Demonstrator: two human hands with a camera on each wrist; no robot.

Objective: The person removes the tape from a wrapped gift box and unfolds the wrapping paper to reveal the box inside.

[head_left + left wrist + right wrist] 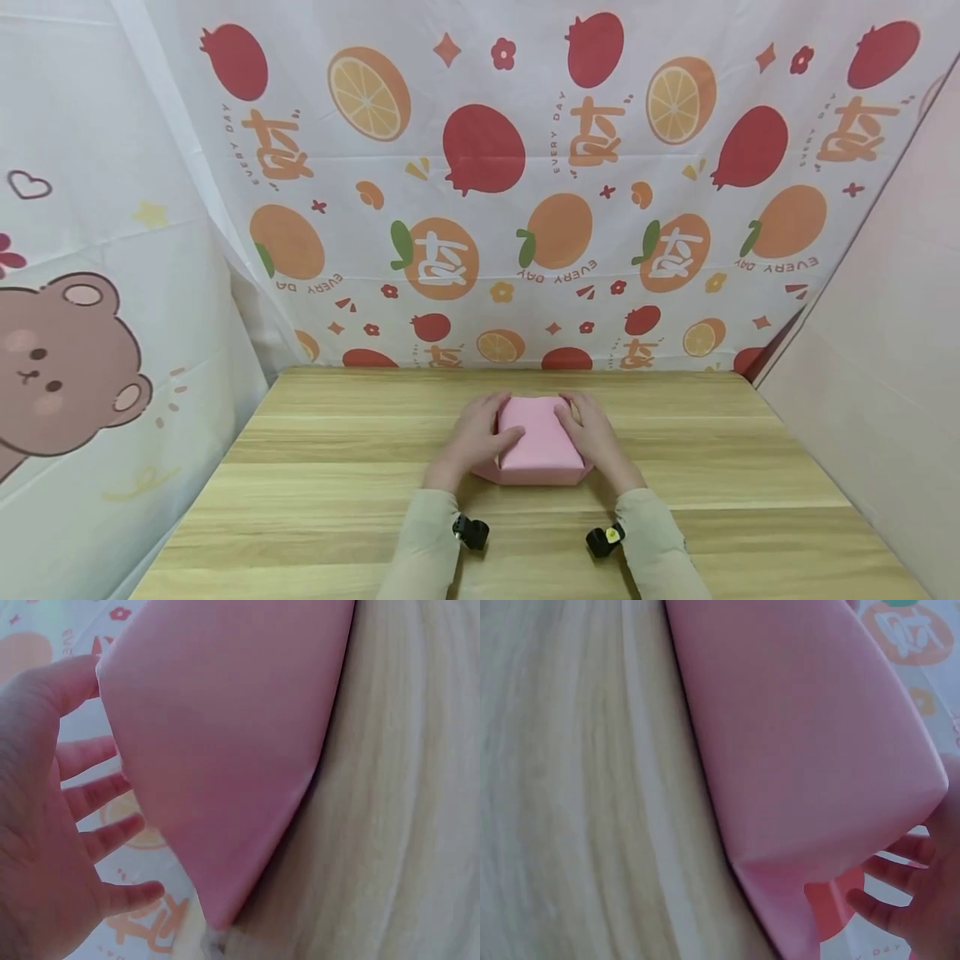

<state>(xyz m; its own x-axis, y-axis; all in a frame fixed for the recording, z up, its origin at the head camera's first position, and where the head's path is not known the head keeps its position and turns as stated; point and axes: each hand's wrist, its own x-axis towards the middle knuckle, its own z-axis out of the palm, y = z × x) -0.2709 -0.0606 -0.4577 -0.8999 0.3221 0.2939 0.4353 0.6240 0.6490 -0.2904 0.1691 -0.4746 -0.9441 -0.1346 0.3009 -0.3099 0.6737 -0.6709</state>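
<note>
A box-shaped package in pink wrapping paper (542,433) lies on the table, with a pointed paper flap sticking out at each side. My left hand (474,435) rests along its left side, thumb on the top face. In the left wrist view that hand's fingers are spread and fairly straight, some touching the pink paper (225,735). On the opposite side my right hand (596,437) touches the far right corner, its thumb on top. The right wrist view has the right hand's fingers (900,877) beside the package (802,750), the thumb mostly hidden. What lies under the paper is hidden.
The wood-grain table (315,500) extends on both sides of the package. Behind it hangs a white cloth with printed fruit (483,150); a bear-printed cloth (67,367) hangs at the left, and a pale plain surface (870,375) stands at the right.
</note>
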